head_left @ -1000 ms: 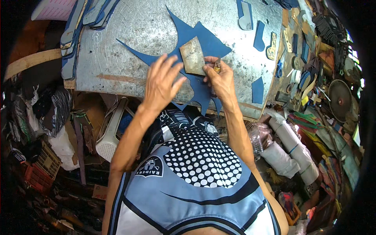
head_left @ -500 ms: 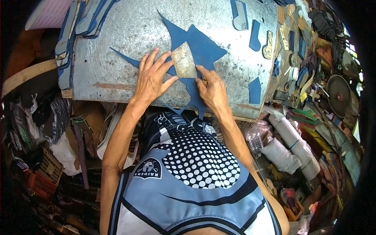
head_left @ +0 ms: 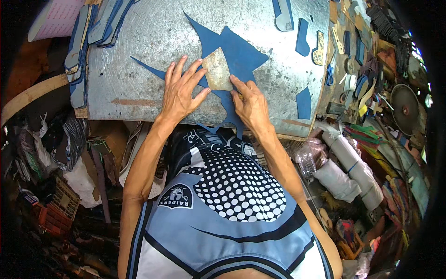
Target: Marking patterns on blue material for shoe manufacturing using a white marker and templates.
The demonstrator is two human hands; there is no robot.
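Presently, the left hand (head_left: 182, 90) lay flat, fingers spread apart, pressing on a jagged blue sheet (head_left: 234, 56) and touching the left edge of a small tan template (head_left: 218, 74). It gripped nothing. The right hand (head_left: 251, 100) was partly curled, its fingertips bearing on the lower right corner of the template; something small sat under its fingers, but what it was could not be told. The template rested on the middle of the blue sheet, between the two hands.

The blue sheet lay spread on a scratched grey metal counter (head_left: 139, 42), one point hanging over the near edge. A small blue offcut (head_left: 304, 103) lay on the counter to the right of the right hand, apart from it. Two further blue cut pieces (head_left: 302, 37) lay near the far right corner. A stack of blue soles (head_left: 81, 42) lined the counter's left edge.

Beyond the right edge, a cluttered bench carried a round wheel (head_left: 405, 109). Grey rolls of material (head_left: 348, 162) lay below the counter to the right.
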